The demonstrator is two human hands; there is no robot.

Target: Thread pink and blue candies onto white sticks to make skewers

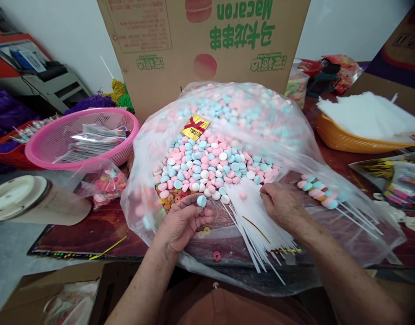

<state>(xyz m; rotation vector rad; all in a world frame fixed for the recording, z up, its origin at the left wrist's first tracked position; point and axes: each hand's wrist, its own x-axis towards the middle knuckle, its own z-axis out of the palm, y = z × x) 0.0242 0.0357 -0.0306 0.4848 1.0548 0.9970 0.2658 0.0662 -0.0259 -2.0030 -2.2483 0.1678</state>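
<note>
My left hand [187, 221] pinches a blue-and-white domed candy [201, 201] between thumb and forefinger, palm turned up. My right hand [283, 205] is curled closed at the top right of a bundle of thin white sticks [251, 203]; its fingertips are hidden, so whatever it grips does not show. Beyond both hands, pink, blue and white domed candies [207, 162] lie heaped in a large clear plastic bag [142, 149]. Small gummy rings [173, 198] lie by my left hand. Several candy skewers [317, 192] rest on the plastic, right of my right hand.
A macaron carton [180, 63] stands behind the bag. To the left are a pink basket [122, 151] with flat packets, a lidded cup [61, 203] and a small candy bag [107, 183]. An orange basket [342, 141] with white sticks sits at the right.
</note>
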